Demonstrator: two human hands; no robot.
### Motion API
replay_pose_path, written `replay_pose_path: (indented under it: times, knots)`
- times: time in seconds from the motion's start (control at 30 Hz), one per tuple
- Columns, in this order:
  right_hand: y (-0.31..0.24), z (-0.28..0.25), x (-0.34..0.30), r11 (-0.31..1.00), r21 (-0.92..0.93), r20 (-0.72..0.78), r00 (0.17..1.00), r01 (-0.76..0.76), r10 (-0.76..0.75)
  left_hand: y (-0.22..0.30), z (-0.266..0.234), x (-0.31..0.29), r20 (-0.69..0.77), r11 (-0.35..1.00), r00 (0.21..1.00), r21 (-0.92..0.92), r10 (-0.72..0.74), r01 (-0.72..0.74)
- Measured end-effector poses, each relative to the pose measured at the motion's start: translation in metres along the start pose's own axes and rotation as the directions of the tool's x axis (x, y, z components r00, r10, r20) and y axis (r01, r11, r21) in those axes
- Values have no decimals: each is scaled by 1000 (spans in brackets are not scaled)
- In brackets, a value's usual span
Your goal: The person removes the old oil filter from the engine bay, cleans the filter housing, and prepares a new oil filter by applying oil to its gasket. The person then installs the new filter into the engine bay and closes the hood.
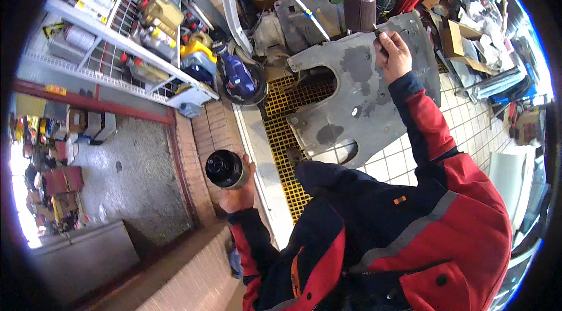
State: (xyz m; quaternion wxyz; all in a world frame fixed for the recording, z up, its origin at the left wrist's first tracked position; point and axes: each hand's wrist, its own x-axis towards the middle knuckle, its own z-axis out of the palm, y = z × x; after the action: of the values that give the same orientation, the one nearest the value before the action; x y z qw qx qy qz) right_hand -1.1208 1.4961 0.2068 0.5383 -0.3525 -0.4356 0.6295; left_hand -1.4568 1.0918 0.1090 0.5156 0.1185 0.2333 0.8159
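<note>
The grip of the left hand (239, 195) is curved around the side of a black cup-shaped object (224, 169), with the fingers as wide apart as this round body requires; its dark, glossy round end faces the camera, but I cannot tell what is inside. The grip of the right hand (394, 56) is narrow: the thumb and the forefinger are brought together, and a small thin piece (376, 28) appears to be held at their tips, although it is too small to name. Behind this hand is a large grey panel (369, 94) with rounded cut-outs and dark patches, spread above the yellow grating (287, 177) and the tiled floor (393, 166); whether the hand touches it, I cannot tell. About progress, I judge that the picking up is done, because the cup-shaped object is already in the left hand, near the brick ledge (205, 129), and the right hand is occupied too. The two hands are well apart, so nothing passes between them at this moment. How much work is left, this single view does not show. A blue-purple container (240, 77) stands by the white shelf (192, 97), untouched by either hand.
</note>
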Motion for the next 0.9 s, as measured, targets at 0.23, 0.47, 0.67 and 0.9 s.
replay_pose_path:
  times: [0.23, 0.47, 0.67, 0.9]
  knots:
    - [52, 65, 51, 994, -103, -203, 979, -25, 4, 65, -36, 65, -89, 991, 992, -105, -92, 82]
    - [60, 122, 121, 998, -8, -261, 964, 55, -55, 116, -47, 176, 93, 968, 965, -34, -246, 250]
    - [46, 157, 173, 996, -74, -310, 949, 40, -61, 151, -51, 299, 111, 917, 912, 97, -395, 386]
    - [24, 185, 286, 948, -272, -226, 947, 165, -230, 168, -35, 384, 131, 880, 870, 90, -475, 466]
